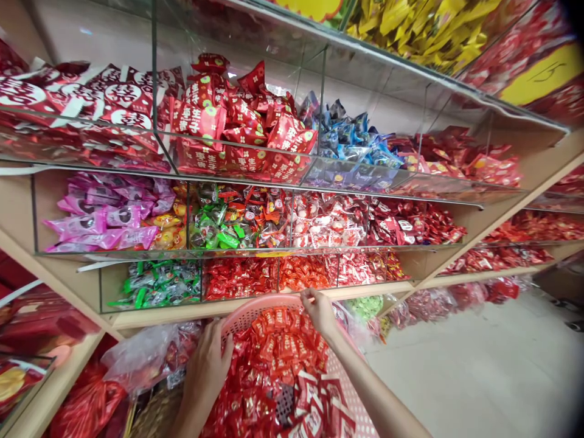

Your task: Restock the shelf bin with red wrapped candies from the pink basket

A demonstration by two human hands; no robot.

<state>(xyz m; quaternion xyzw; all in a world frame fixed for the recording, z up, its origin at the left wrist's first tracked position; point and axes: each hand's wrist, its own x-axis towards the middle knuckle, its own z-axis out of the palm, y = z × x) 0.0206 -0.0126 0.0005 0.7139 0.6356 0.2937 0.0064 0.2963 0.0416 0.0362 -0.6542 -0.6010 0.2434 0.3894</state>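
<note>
A pink perforated plastic basket (351,383) is right in front of me, below the lowest shelf. Inside lie many red-wrapped candies (280,340), with white-and-red packets (314,398) nearer to me. My left hand (212,353) is closed round the basket's left rim, its thumb on the inner side. At the far right part of the rim, my right hand (319,313) has its fingers curled in and closed on the edge. The fingertips partly hide the rim there. A small patch of the basket's bottom shows between the candies.
Clear-walled shelf bins hold red candies (239,277), green-wrapped candies (159,283), purple packets (104,213) and large red packets (241,121). Plastic bags (141,359) sit low at the left. Pale floor (456,365) stretches to the right, past the wooden shelf post (483,222).
</note>
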